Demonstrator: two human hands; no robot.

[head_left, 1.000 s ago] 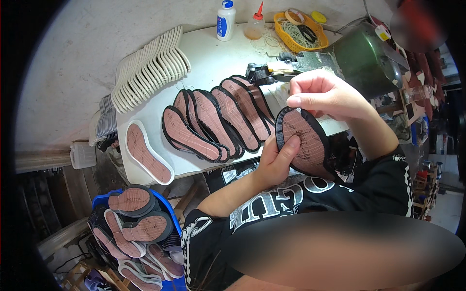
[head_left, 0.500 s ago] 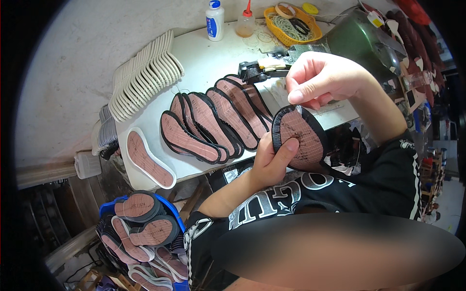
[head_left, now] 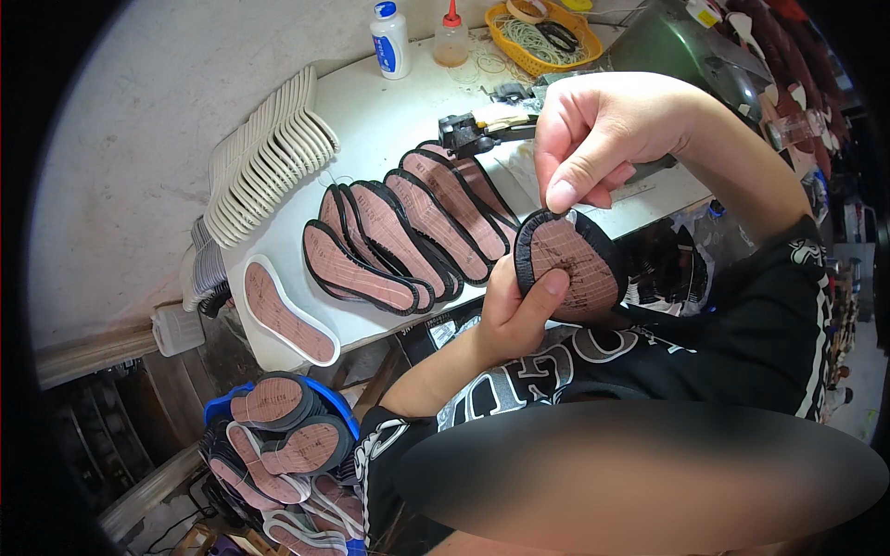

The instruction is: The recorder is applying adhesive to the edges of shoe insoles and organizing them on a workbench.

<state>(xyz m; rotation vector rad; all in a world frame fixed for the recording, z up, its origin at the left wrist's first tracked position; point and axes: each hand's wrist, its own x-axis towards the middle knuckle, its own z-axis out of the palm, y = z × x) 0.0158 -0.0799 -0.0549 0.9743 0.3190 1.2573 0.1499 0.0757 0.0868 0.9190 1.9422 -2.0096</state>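
Note:
My left hand is closed round a shoe insole, its thumb pressed on the pinkish-brown face. A gathered black strip runs along the insole's curved end, with a small whitish patch at the top. Just above that end is my right hand, thumb and fingers pinched together. Whatever lies in that pinch, if anything, is too small to make out. Several similar black-edged insoles overlap in a row on the white table. The far part of the held insole is lost against my dark shirt.
A white-rimmed insole lies at the table's left corner, below stacked cream-coloured insoles. Beneath stands a blue bin full of insoles. At the back are a white bottle, a red-tipped bottle, a yellow basket and a black device.
The view has shifted slightly, so the table things sit a little further left and up. My left hand keeps its hold on the insole; the right stays pinched above its edge.

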